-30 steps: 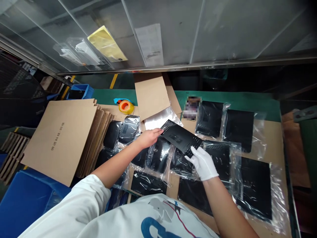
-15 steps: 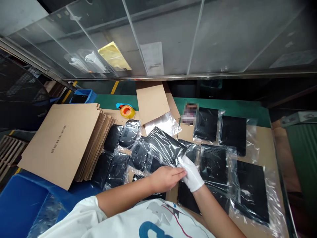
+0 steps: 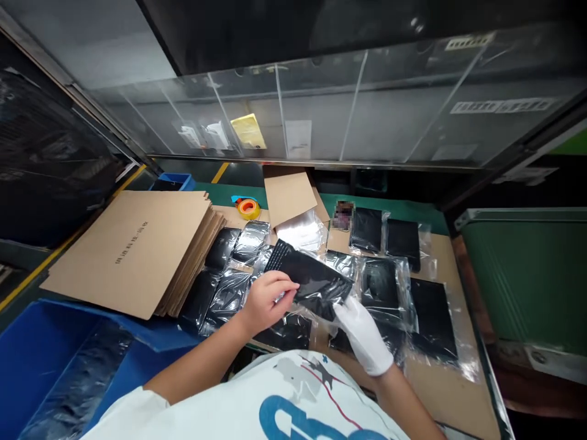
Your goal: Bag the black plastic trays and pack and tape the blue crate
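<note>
A black flat part in a clear plastic bag (image 3: 312,275) is held up over the table, tilted, with a row of slots at its upper left end. My bare left hand (image 3: 269,299) pinches the bag's near edge between thumb and fingers. My right hand (image 3: 364,333), in a white glove, grips the bag's lower right end. Below and around lie several more bagged black parts, among them one at the right (image 3: 432,318) and one at the left (image 3: 229,293).
A stack of cardboard sheets (image 3: 132,244) stands at the left, above a blue bin (image 3: 41,342). Farther back are a yellow tape roll (image 3: 248,209), a cardboard piece (image 3: 290,197) and a silvery bag (image 3: 303,232). A clear divided panel (image 3: 321,122) crosses behind the table.
My left hand has moved left, away from my right hand, and now pinches the bag's edge. The held part has turned slightly. The camera view has shifted, showing more of the right side.
</note>
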Motion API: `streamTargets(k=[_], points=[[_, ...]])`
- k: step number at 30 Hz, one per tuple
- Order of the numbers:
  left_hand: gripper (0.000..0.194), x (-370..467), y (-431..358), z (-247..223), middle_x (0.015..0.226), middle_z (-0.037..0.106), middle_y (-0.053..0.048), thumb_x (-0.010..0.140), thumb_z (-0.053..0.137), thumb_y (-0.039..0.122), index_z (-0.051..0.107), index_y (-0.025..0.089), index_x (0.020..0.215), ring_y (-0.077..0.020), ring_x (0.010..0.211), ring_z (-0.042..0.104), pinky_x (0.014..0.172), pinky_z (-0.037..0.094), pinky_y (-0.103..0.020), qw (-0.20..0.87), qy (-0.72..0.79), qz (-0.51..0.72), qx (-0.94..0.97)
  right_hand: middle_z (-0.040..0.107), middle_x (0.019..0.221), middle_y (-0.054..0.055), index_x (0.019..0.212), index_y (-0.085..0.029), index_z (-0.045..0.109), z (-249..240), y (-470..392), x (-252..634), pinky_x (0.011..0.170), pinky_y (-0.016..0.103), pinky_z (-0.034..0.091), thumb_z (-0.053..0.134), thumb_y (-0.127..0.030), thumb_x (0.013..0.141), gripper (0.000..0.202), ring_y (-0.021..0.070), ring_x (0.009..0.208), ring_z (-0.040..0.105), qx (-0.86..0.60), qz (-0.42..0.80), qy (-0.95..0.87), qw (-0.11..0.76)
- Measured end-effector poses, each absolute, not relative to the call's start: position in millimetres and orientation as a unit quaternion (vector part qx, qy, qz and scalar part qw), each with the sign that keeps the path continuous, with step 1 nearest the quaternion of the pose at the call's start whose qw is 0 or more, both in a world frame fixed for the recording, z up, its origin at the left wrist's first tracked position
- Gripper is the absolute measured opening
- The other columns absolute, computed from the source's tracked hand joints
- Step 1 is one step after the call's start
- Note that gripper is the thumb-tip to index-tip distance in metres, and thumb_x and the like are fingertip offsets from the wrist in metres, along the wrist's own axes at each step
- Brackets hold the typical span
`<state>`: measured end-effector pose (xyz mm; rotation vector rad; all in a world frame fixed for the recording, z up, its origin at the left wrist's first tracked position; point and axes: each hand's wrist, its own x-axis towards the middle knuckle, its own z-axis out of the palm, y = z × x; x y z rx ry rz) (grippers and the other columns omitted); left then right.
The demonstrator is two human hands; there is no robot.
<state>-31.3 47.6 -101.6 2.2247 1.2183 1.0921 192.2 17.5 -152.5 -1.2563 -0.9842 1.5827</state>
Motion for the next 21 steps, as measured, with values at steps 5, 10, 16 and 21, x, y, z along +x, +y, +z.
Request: streamTargets(k=[5,10,16,21], points=[[0.044,-51.2,55.4,-54.9,0.120,0.063,-0.007,0.084,0.061,0.033,0.056,0.027,0.127,-0.0230,0.111,0.057,0.100,0.042,-0.041,0.185,0.423,0.275,0.844,0.069,0.107,0.006,0.102,-0.023,0.070,-122.4,-7.8,184.2,0.099,0.042,0.042,0.058,-0.026,0.079,0.026,0.0266,0.102,0.061,-0.497,0.554,-0.572,0.345],[0.029,-70.8,66.4,-44.9,0.097,0.073,-0.002,0.080,0.065,0.041,0.071,0.025,0.102,-0.0182,0.084,0.066,0.072,0.050,-0.024,0.400,0.408,0.080,0.817,0.069,0.109,0.004,0.111,-0.026,0.067,-104.7,-31.4,171.8,0.096,0.039,0.045,0.048,-0.016,0.084,0.035,0.0238,0.099,0.062,-0.452,0.536,-0.642,0.310],[0.018,-80.0,42.4,-45.6,0.079,0.069,-0.001,0.085,0.059,0.033,0.070,0.020,0.080,-0.0144,0.074,0.062,0.066,0.046,-0.022,0.417,0.407,0.125,0.803,0.067,0.115,0.005,0.119,-0.025,0.064,-108.6,-44.6,163.7,0.095,0.039,0.046,0.048,-0.019,0.087,0.037,0.0247,0.102,0.062,-0.451,0.510,-0.665,0.307],[0.021,-89.1,23.6,-30.7,0.082,0.066,-0.002,0.091,0.050,0.031,0.064,0.019,0.081,-0.0142,0.078,0.059,0.073,0.045,-0.025,0.329,0.388,0.211,0.835,0.059,0.130,0.005,0.126,-0.025,0.059,-96.4,-49.3,167.4,0.109,0.042,0.035,0.046,-0.031,0.093,0.036,0.0234,0.122,0.052,-0.422,0.518,-0.666,0.332]])
